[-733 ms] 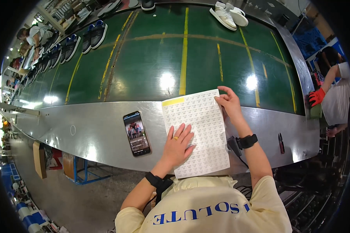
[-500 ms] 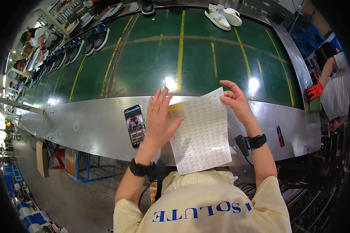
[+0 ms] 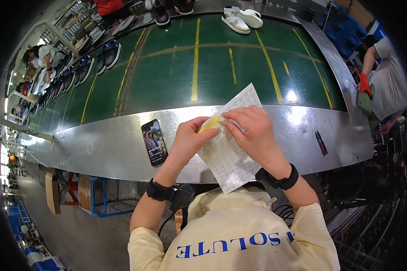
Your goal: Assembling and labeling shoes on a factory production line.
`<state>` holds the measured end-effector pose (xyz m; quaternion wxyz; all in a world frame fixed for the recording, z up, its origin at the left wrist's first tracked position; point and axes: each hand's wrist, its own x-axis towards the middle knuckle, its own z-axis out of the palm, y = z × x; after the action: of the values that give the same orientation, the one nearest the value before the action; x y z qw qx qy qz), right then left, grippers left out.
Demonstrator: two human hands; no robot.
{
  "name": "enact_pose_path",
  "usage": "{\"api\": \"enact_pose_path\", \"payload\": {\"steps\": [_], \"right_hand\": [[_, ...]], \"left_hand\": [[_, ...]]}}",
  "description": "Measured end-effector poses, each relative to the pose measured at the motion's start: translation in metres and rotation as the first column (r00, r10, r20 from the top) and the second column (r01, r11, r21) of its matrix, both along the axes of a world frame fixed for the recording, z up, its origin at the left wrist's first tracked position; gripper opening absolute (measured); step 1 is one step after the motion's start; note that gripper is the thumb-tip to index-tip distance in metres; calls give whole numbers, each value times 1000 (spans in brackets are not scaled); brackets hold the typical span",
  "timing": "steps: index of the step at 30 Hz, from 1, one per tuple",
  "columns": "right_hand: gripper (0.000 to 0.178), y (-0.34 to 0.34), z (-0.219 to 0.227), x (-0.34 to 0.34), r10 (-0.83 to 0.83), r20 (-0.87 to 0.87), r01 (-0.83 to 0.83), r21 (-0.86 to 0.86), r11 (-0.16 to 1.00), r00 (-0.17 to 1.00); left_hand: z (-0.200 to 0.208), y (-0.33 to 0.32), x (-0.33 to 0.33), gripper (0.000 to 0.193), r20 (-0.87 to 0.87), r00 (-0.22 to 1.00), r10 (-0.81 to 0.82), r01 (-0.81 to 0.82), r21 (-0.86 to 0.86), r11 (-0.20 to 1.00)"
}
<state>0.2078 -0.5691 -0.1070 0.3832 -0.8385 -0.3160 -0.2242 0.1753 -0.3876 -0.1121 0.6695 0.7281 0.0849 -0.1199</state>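
The left hand (image 3: 188,139) pinches the printed sheet (image 3: 228,165) by its yellow-marked corner above the metal ledge (image 3: 99,151), the right hand's (image 3: 255,135) fingertips there too, grip unclear, between a smartphone (image 3: 154,143) and a red-and-black tool (image 3: 321,143), white-and-beige sneakers (image 3: 235,21) beyond.

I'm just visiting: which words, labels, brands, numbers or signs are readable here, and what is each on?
Shirt: large blue capital letters, upside down in this view; readable in part, but I don't copy out wording.
White sheet in the hands: rows of tiny dark print, too small to read.
Phone: small pale marks low on the screen, too small to read.
I can make out no other readable text.
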Motion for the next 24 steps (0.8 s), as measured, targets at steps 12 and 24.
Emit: {"api": "enact_pose_path", "payload": {"steps": [12, 24], "right_hand": [[7, -5, -3, -10, 71, -116, -71, 1, 997, 991], [12, -9, -11, -1, 66, -347, -54, 44, 998, 936]], "left_hand": [[-17, -10, -17, 34, 180, 984, 11, -19, 44, 999], [-17, -16, -8, 33, 59, 998, 3, 0, -41, 999]]}}
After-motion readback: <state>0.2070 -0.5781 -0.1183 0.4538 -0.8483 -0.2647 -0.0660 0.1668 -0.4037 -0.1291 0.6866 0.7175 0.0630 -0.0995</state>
